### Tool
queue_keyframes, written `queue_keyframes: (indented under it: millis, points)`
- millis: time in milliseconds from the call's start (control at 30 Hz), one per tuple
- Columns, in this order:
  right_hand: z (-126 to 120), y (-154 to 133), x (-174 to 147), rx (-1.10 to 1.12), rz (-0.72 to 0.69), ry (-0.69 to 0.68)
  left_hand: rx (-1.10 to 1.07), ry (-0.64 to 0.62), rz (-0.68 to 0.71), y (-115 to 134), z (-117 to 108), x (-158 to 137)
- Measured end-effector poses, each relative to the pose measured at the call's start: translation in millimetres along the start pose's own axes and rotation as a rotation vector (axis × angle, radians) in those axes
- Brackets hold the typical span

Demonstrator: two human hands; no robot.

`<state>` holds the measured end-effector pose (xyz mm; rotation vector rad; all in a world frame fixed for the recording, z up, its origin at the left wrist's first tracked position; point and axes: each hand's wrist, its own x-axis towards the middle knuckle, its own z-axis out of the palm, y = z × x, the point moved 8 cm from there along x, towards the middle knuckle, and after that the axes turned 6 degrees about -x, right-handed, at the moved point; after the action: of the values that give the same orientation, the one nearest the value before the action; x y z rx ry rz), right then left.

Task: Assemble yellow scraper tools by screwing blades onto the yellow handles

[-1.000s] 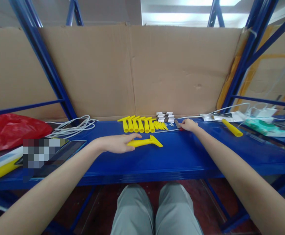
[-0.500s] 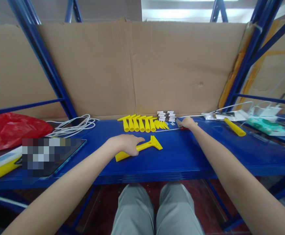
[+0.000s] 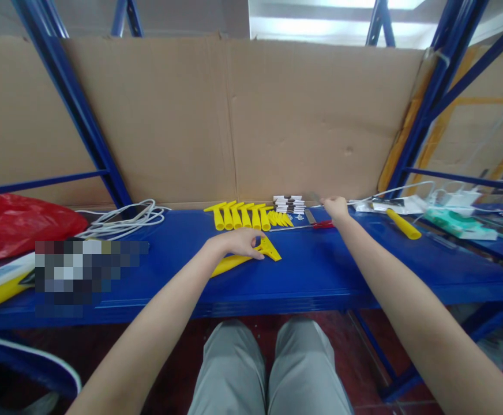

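My left hand (image 3: 241,242) is curled over the neck of a yellow plastic scraper (image 3: 231,263), thumb and fingertips at the base of its flared head. The scraper lies at a slant on the blue bench, its handle partly under my palm. Farther right, my right hand (image 3: 337,207) is closed in a pinch on a thin, blurred greyish blade (image 3: 314,197), raised near the cardboard. Just below it rest a red-handled screwdriver (image 3: 323,225) and a flat metal strip (image 3: 310,217). Left of these are small yellow pieces (image 3: 280,219) and a stack of small white-and-black packs (image 3: 289,204).
Several yellow scraper bodies (image 3: 238,217) stand in a row at the back. Coiled white cable (image 3: 126,220) and a red bag (image 3: 22,227) lie left. A yellow tube-like handle (image 3: 402,223) and a green packet (image 3: 459,223) sit right. Cardboard (image 3: 169,121) walls the back.
My left hand has slid from the scraper's handle toward its head. My right hand has lifted off the bench beside the screwdriver with a thin blade, baring the red handle and a metal strip.
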<state>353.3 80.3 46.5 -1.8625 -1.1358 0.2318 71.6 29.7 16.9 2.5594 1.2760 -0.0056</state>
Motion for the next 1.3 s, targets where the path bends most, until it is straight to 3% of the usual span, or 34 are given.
queue_keyframes:
  millis: [100,200,333,500,767,1300]
  points:
    - [9.9,-9.8,-15.2,0.220,0.008,-0.091,-0.117,0.066,0.051,-4.5,4.3,1.3]
    - [35.4,-22.3,-46.3,0.297,-0.023,-0.319,-0.161,0.118,0.068,-4.5,4.9,-2.0]
    - [64.9,-31.5,-95.1,0.221,-0.092,-0.572,-0.146,0.152,0.098,1.0,3.7,-5.4]
    - [73.3,-34.8,-122.6,0.112,-0.183,-0.735,-0.106,0.190,0.154,6.5,4.3,-6.0]
    - [71.1,-38.7,-126.2,0.041,-0.308,-0.819,-0.009,0.266,0.176,15.0,5.3,-5.2]
    - [73.6,-41.2,-132.6,0.063,-0.351,-0.891,0.069,0.385,0.188,19.9,2.1,-8.7]
